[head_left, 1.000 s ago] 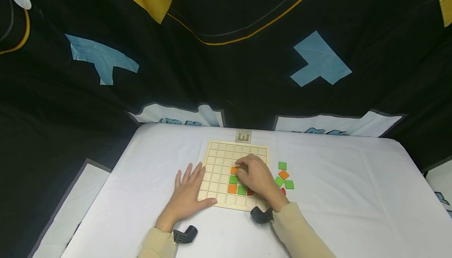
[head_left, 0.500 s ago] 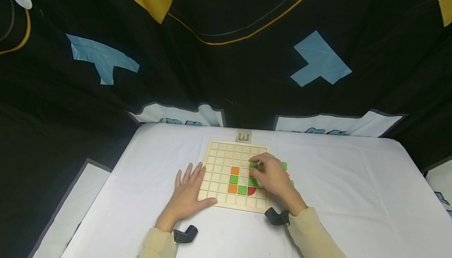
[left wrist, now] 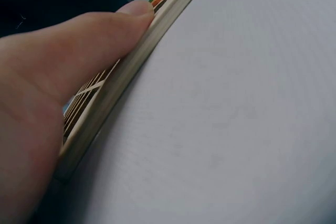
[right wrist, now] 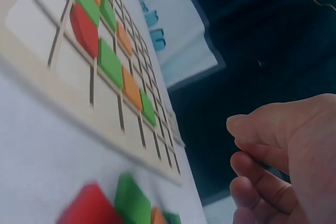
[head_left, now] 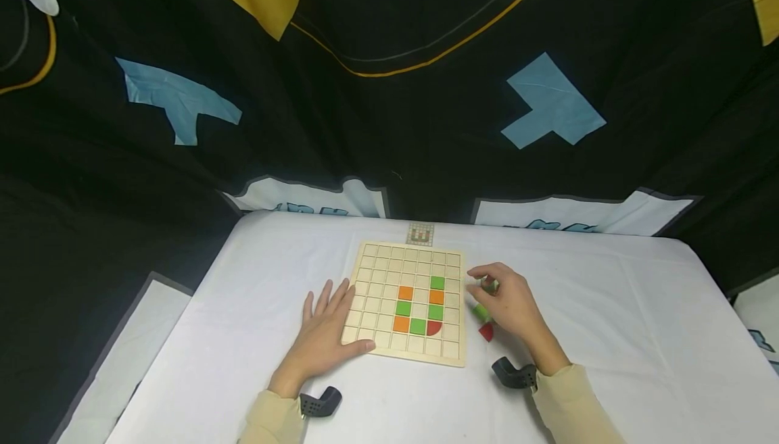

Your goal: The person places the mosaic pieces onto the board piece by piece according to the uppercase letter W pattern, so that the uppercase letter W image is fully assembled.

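A wooden grid board (head_left: 374,282) lies flat on the white table. Orange, green and red tiles sit in its cells in a U shape, including a red rounded tile (head_left: 433,328) and a top green tile (head_left: 437,282). My left hand (head_left: 322,336) is spread at the board's left side; its thumb rests on the near edge (left wrist: 113,85). Just right of the board, my right hand (head_left: 508,299) hovers above loose tiles, thumb and forefinger apart, holding nothing visible. Beneath it lie a green tile (head_left: 481,313) and a red tile (head_left: 486,332); other loose tiles are partly hidden.
A small card with a grid pattern (head_left: 420,234) lies behind the board. White cloth covers the table (head_left: 608,309). A black curtain (head_left: 389,140) with blue and yellow shapes hangs behind it. Dark wrist devices (head_left: 514,373) sit below both hands.
My right hand has moved from over the board's middle, past its right-hand tile column, to the loose tiles on the right. That column is now uncovered. The left hand has stayed put.
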`<state>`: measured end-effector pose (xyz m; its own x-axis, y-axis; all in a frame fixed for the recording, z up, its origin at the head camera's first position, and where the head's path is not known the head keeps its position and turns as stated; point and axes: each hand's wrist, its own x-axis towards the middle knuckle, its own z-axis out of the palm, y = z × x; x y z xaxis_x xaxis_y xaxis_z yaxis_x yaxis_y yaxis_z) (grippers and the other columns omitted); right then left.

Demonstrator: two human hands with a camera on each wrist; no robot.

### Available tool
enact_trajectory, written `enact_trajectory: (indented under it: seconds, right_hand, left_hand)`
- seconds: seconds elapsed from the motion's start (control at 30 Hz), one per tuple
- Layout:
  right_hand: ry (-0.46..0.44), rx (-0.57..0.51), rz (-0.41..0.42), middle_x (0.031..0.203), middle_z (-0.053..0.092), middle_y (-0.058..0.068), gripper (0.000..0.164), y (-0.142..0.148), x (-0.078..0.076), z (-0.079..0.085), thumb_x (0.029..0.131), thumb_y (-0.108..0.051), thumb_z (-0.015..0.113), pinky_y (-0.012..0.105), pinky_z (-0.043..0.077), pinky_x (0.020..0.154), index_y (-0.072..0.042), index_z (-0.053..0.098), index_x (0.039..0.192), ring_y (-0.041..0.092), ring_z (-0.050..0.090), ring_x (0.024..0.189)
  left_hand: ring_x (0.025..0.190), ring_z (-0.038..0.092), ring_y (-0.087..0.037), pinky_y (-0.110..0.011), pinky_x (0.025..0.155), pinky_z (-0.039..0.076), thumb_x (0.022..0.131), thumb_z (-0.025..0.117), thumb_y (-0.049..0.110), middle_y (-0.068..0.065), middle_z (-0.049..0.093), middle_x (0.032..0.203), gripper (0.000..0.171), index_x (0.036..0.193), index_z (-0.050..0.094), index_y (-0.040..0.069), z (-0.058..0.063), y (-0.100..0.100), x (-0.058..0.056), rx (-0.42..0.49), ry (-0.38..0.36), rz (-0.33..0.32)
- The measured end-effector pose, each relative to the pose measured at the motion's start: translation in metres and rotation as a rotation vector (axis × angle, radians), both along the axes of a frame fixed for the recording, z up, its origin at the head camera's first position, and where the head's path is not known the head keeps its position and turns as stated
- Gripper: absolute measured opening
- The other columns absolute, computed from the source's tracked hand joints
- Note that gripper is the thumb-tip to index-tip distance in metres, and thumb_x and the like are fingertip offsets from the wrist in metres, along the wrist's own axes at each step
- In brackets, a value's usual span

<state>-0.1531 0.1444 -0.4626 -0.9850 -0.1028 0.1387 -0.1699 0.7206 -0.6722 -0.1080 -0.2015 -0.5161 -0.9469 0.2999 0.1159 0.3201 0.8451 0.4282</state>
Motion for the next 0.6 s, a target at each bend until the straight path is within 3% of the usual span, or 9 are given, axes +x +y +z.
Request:
enact_trajectory:
  seconds: [0.27,0.6]
  right_hand:
    - [-0.051,-0.015,-0.042,0.100,0.065,0.007,0.026,0.020,0.000,-0.006,0.090,-0.019,0.073,0.030,0.045,0.061,-0.008,0.073,0.114,0.021,0.053,0.079]
    - [-0.029,0.032,-0.011,0.104,0.067,0.012,0.030,0.036,-0.009,-0.019,0.088,-0.012,0.074,0.034,0.049,0.069,-0.003,0.071,0.117,0.024,0.059,0.087]
  left_hand:
    - [0.152,0.007,-0.041,-0.065,0.117,-0.004,0.080,0.066,0.072,-0.014,0.021,0.166,0.111,0.158,0.028,0.002,0.001,0.001,0.000,0.005,0.002,0.000]
    - [0.152,0.007,-0.042,-0.065,0.117,-0.004,0.080,0.065,0.073,-0.014,0.020,0.166,0.112,0.158,0.027,0.002,0.000,0.000,0.000,-0.006,0.001,0.001]
